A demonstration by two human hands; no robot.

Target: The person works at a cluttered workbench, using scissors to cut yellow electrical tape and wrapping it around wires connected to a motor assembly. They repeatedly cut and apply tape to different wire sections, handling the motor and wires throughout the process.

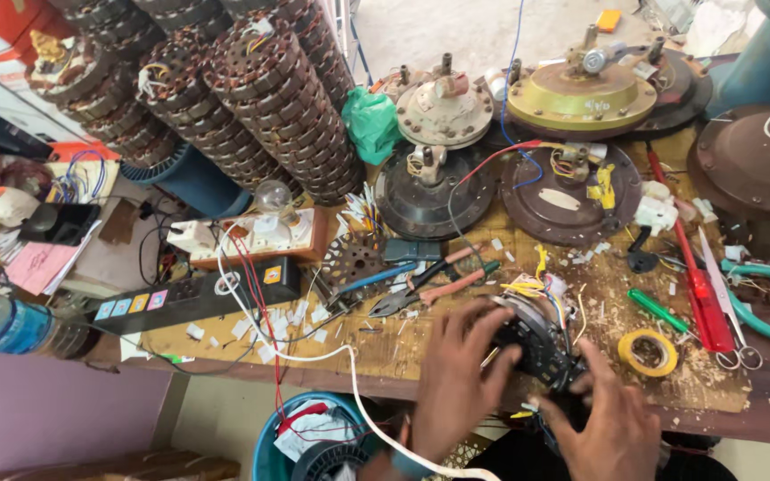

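crowded wooden workbench (225, 343), near edge: left hand (456, 383) and right hand (603, 428) both clasp a black round wired stator (536, 343), fingers curled on it (yellow tape roll (648, 352) just beside).

Cluttered wooden workbench (225, 343) — pliers (430, 289), yellow tape roll (648, 352), black power strip (198, 298), fan motors (572, 191)

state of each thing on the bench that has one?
Stator: gripped by left hand and right hand, wires loose.
Light bulb: unlit.
Pliers: lying flat, jaws closed.
Yellow tape roll: flat on bench.
Scissors: closed.
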